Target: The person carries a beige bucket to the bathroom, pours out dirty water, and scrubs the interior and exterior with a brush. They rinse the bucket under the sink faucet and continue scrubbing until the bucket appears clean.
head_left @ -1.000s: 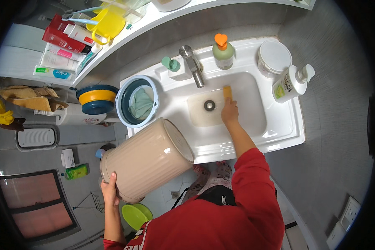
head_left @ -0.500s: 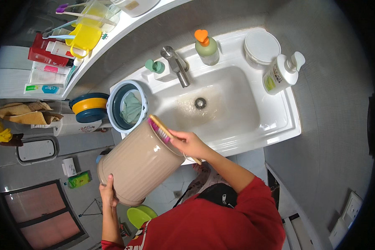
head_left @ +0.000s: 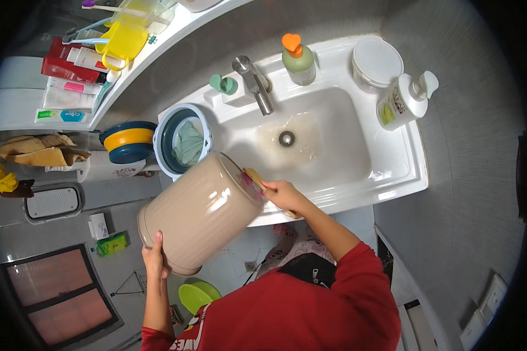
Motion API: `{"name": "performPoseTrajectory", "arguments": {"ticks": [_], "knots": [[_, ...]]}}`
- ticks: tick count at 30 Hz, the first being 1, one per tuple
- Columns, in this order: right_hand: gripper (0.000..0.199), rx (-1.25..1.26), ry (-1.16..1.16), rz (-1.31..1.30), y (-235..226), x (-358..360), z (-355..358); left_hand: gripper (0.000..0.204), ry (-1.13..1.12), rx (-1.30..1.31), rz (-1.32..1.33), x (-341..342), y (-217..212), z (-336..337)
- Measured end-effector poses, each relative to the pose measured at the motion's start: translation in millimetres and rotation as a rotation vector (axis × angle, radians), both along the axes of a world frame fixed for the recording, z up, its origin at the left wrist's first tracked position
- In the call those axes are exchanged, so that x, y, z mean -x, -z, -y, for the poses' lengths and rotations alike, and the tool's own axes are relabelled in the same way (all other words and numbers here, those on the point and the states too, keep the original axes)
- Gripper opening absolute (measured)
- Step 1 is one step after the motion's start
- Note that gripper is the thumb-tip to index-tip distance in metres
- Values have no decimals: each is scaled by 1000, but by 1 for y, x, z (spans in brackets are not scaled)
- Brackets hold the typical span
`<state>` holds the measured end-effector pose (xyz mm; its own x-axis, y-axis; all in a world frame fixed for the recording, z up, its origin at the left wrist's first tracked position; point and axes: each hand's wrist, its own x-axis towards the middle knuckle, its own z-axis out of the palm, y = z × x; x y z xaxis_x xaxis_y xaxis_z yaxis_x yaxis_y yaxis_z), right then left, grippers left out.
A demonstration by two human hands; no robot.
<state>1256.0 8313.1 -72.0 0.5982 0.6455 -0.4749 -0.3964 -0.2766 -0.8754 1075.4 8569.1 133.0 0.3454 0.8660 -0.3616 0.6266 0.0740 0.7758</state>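
A beige ribbed trash bin [head_left: 202, 216] is held tilted on its side at the near left edge of the sink, its flat end turned toward the basin. My left hand [head_left: 154, 257] grips its rim at the lower left, thumb on the outside. In my right hand [head_left: 284, 195] is a wooden scrub brush [head_left: 254, 175] with magenta bristles. The bristles press against the flat end of the bin. Part of the brush is hidden by my fingers. Beyond is the white sink [head_left: 413, 175], with a little murky, foamy water around its drain [head_left: 286, 138].
A steel faucet [head_left: 253, 82] reaches over the basin. A blue bucket [head_left: 158, 140] with a green cloth stands left of it. Along the back are a green pump bottle [head_left: 299, 65], a white tub [head_left: 377, 61] and a white pump bottle [head_left: 401, 105]. A green basin [head_left: 196, 297] is on the floor.
The brush has shifted right and slightly down across the bin's flat end. The bin has turned a little, and its flat end is higher and further right. Both hands keep their hold.
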Motion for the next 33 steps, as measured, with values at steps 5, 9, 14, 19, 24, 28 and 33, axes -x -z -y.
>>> {"name": "performPoseTrajectory", "arguments": {"ticks": [5,9,14,19,24,28,33], "knots": [[40,9,-10,-157,-23,21,38,59,83,28,29,-15,-3,5],[41,-208,80,-310,-90,15,59,57,112,5,3,-19,-5,7],[42,-275,236,-61,-104,35,44,59,44,-13,-14,-21,-7,7],[38,56,67,260,-27,16,45,59,90,9,-70,-19,-13,2],[25,766,296,684,69,-64,33,53,103,49,24,-29,-15,8],[27,589,169,580,75,-59,31,53,95,76,1,-24,-14,-1],[38,-2,248,99,-74,-20,34,52,92,83,0,-29,-16,5]]}}
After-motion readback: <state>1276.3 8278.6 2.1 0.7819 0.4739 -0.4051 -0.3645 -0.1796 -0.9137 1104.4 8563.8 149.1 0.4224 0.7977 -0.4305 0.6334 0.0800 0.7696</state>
